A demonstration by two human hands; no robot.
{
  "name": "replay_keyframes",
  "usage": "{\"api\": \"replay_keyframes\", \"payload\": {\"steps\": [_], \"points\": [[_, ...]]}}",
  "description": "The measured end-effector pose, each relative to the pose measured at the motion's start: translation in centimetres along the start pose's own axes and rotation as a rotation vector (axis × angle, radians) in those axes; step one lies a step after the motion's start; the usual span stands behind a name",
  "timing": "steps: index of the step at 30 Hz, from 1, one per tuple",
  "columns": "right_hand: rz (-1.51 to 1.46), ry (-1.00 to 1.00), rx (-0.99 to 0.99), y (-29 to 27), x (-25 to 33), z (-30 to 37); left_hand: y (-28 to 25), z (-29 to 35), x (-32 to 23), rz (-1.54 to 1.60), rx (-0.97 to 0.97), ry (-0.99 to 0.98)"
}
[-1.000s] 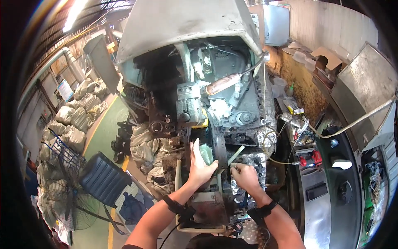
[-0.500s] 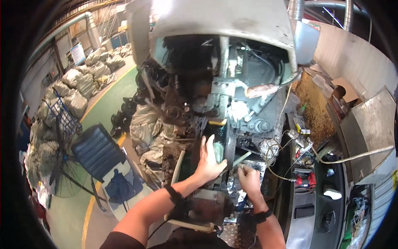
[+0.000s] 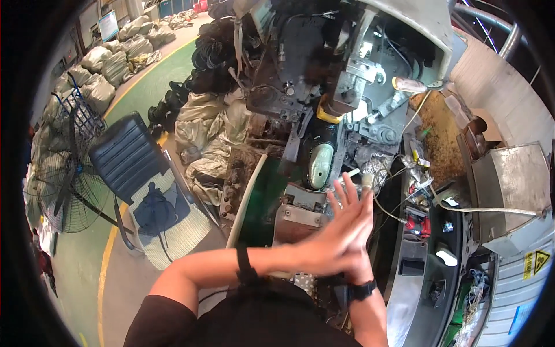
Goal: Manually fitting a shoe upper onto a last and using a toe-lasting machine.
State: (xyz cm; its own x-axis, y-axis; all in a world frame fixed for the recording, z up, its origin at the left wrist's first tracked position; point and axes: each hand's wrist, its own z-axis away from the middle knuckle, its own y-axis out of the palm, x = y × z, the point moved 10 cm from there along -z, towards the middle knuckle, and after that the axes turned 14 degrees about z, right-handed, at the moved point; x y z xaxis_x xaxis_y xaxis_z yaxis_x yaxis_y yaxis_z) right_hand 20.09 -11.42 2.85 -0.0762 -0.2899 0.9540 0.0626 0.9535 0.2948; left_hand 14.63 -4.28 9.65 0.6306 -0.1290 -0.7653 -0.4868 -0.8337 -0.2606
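Observation:
In front of my chest, my left hand (image 3: 326, 243) reaches across to the right with its fingers stretched out, blurred by motion. It overlaps my right hand (image 3: 361, 267), which points upward against it; the right fingers are partly hidden but look straight. Neither hand shows an object in it. Just beyond the fingertips are a pale stick (image 3: 351, 173) and a small whitish thing (image 3: 367, 181) whose kind I cannot make out. In the machine (image 3: 300, 215) sits a dark, glossy, shoe-shaped piece (image 3: 321, 139). Its pale green oval end (image 3: 321, 165) has a small dark hole.
A lamp-like pale handle (image 3: 409, 85) with a cord hangs by the machine. Right stands a bench (image 3: 413, 298) with a red tool (image 3: 417, 225) and a dark flat box (image 3: 411, 266). Left are a black chair (image 3: 128, 163), a fan (image 3: 69, 173) and several sacks (image 3: 211, 127).
My left hand has left the shoe-shaped piece and swung right, meeting my right hand. The right hand has unbent from its closed pose. The view has shifted, so the machine appears higher and farther right.

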Motion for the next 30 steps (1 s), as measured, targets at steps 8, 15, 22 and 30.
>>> {"api": "replay_keyframes", "payload": {"steps": [8, 15, 22, 30], "points": [[0.209, -0.105, -0.162, 1.1, 0.0, 0.0, -2.1, 7.1, 2.9, 0.157, -0.043, -0.142], [0.588, -0.470, -0.425, 2.2, 2.1, -2.1, -8.7, 7.1, 6.0, 0.369, -0.240, -0.263], [0.977, -0.652, -0.336, 8.1, 5.0, -4.5, -11.2, 2.9, 6.2, 0.986, -0.271, -0.345], [1.471, -0.373, -0.213, 7.2, 1.0, -7.2, -15.9, 9.8, 14.9, 0.946, -0.622, -0.707]]}}
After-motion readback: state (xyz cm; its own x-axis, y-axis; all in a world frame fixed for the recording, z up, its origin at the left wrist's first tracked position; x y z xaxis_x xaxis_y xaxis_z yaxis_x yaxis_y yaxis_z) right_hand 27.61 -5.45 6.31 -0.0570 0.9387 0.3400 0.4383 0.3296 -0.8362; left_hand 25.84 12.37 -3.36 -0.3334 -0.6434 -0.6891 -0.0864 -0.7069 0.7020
